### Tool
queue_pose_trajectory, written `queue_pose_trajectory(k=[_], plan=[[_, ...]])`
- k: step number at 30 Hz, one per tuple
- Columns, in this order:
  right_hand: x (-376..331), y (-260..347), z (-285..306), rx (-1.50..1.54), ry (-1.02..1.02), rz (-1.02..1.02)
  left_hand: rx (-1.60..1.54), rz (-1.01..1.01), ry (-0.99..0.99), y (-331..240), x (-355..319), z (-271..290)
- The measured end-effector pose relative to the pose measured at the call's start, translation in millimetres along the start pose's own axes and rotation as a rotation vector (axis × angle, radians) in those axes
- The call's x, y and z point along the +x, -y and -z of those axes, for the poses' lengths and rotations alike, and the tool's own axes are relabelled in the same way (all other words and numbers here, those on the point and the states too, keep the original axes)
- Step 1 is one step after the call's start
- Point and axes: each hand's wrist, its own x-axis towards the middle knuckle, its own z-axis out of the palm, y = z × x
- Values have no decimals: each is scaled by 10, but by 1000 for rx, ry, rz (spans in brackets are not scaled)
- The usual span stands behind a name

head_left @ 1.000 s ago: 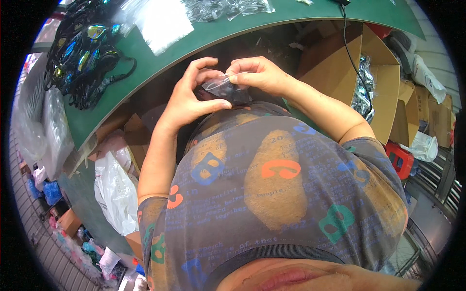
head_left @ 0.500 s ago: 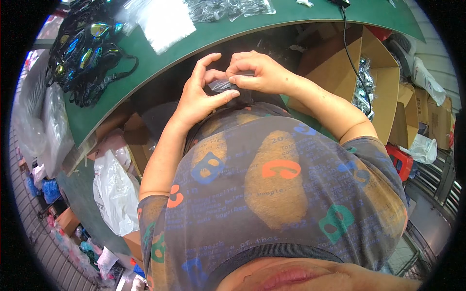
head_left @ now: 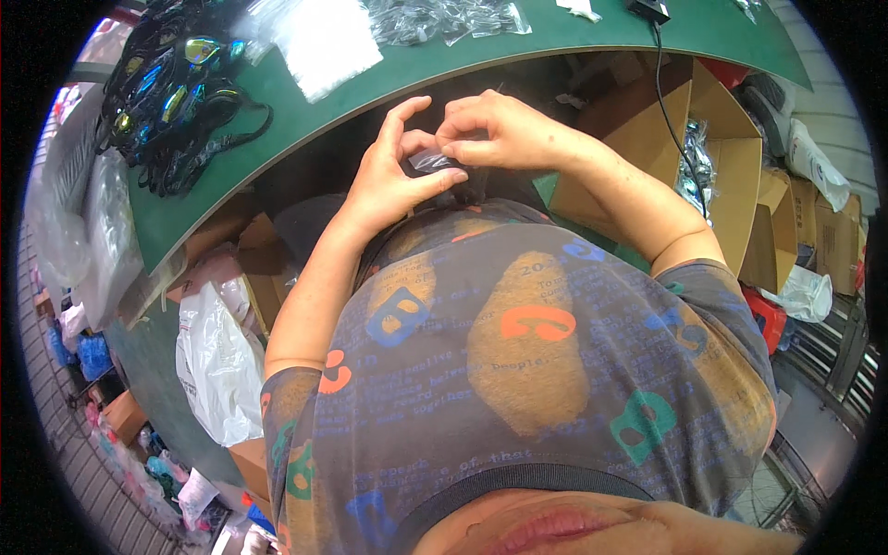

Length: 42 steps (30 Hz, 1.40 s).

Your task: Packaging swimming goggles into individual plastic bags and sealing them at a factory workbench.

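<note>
In front of my belly, just below the table edge, both hands meet at a small clear plastic bag (head_left: 431, 163). My left hand (head_left: 393, 180) grips it between the thumb and the curled fingers, while the index finger stays raised. Thumb and fingertips of my right hand (head_left: 499, 132) are pinched together at the bag's upper edge. Something dark is under or inside the bag; my fingers hide most of it. At the left on the table lies a pile of swim goggles (head_left: 185, 92) with mirrored lenses and black straps.
The green table (head_left: 444, 69) curves across the top, holding a white sheet (head_left: 328, 46) and several clear packets (head_left: 449, 18). A black cable (head_left: 668, 111) hangs over its edge. Right of me stands an open cardboard box (head_left: 731, 176) with packets; a white plastic bag (head_left: 215, 361) is at left.
The view has shifted slightly. My right fingers have moved a little at the bag's edge, and both hands keep hold of it.
</note>
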Motion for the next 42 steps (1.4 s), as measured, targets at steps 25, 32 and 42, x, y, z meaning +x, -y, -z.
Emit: queue_pose_trajectory(k=[25, 32, 42], plan=[[380, 354, 61, -242, 313, -91, 130, -16, -54, 55, 69, -122], [175, 435, 175, -200, 51, -69, 167, -77, -24, -55, -40, 5], [-155, 409, 161, -283, 85, 49, 205, -302, 53, 93, -189, 207]])
